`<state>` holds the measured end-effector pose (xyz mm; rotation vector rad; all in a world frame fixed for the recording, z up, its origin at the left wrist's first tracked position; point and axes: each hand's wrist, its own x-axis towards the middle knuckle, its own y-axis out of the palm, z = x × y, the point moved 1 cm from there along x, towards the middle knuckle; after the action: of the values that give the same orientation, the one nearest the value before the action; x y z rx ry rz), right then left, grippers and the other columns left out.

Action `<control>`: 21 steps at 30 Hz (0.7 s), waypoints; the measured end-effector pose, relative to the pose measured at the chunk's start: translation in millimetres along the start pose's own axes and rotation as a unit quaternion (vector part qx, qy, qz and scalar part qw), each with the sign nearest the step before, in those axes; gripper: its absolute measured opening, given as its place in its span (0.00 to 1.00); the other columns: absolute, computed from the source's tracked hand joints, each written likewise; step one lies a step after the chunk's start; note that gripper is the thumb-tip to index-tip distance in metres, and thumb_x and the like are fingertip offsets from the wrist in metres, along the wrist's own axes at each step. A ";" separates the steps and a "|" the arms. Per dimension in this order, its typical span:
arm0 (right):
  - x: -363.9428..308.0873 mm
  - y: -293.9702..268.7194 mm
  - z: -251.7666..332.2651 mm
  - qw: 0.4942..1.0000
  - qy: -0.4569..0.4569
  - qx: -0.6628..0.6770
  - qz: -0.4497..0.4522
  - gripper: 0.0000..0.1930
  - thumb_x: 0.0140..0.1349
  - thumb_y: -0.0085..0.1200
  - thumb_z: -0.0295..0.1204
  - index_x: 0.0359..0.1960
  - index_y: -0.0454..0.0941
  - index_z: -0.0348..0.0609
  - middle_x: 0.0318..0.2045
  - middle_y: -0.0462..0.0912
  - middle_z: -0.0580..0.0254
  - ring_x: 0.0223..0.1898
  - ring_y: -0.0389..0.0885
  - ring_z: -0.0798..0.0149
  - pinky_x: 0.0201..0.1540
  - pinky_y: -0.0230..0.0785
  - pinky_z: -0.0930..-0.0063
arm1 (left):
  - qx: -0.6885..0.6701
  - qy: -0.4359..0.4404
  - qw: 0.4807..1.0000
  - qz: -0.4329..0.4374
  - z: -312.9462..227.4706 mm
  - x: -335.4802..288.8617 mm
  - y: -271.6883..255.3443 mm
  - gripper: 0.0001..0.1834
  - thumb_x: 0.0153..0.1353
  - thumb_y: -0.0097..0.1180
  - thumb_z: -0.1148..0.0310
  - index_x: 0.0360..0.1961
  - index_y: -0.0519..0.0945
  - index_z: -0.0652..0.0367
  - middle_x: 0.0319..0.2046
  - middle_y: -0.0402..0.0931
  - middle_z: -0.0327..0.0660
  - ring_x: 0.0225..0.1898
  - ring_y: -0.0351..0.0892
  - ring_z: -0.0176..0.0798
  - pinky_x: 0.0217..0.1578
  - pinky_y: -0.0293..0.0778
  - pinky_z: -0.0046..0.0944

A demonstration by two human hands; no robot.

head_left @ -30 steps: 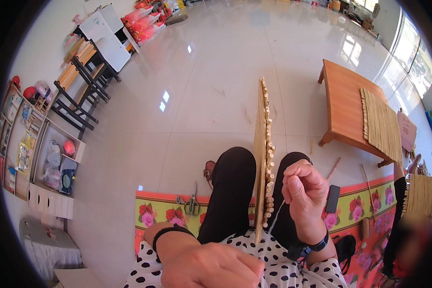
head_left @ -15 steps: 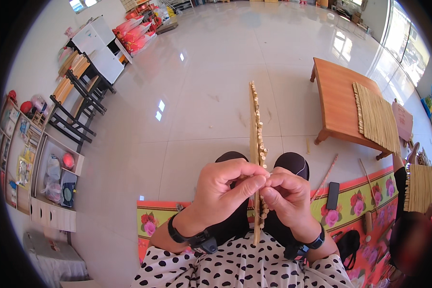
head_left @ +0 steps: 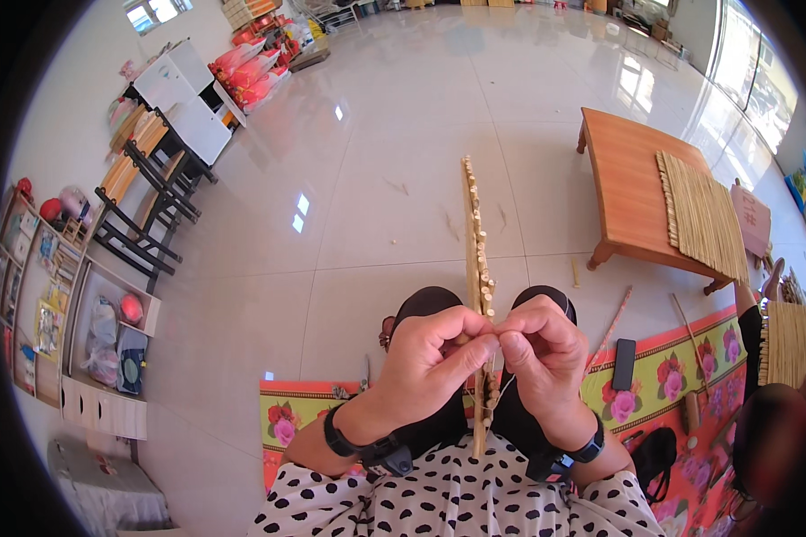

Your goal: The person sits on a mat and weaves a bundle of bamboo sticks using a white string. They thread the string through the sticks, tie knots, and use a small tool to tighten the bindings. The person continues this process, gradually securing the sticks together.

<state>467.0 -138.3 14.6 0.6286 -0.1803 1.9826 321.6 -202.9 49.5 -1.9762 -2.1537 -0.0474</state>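
A narrow mat of straw-coloured stalks (head_left: pixel 476 242) stands edge-on between my knees, its row of cut stalk ends running away from me. Over its near part, my left hand (head_left: pixel 430 362) and my right hand (head_left: pixel 544 362) meet with thumbs and forefingers pinched. A thin pale string (head_left: pixel 509 388) trails below the right fingers beside the stalk ends. Its end at the fingertips is mostly hidden, and both hands seem to pinch it.
To the right stands a low wooden table (head_left: pixel 631 179) with a stalk mat (head_left: pixel 700 215) on it. A phone (head_left: pixel 624 365) and thin sticks lie on the flowered cloth (head_left: pixel 618 403). Another person sits at far right by a further mat (head_left: pixel 790 345). Shelves (head_left: pixel 76 304) and chairs (head_left: pixel 143 197) line the left.
My fingertips stay together over the mat, the right hand turned slightly and a little further right. More of the string shows below the right fingers. The view has shifted slightly.
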 end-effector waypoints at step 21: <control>-3.1 8.6 3.6 0.996 -0.015 -0.072 0.059 0.06 0.53 0.64 0.18 0.32 0.82 0.37 0.28 0.80 0.62 0.21 0.76 0.77 0.20 0.64 0.83 | 0.097 0.117 0.985 -0.086 -6.0 -4.0 -4.1 0.03 0.63 0.59 0.75 0.35 0.79 0.65 0.18 0.74 0.33 0.19 0.67 0.20 0.19 0.60 0.23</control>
<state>461.9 -146.3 17.3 0.5660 -0.3820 2.0520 318.7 -208.2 55.2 -1.5910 -2.0827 -0.0896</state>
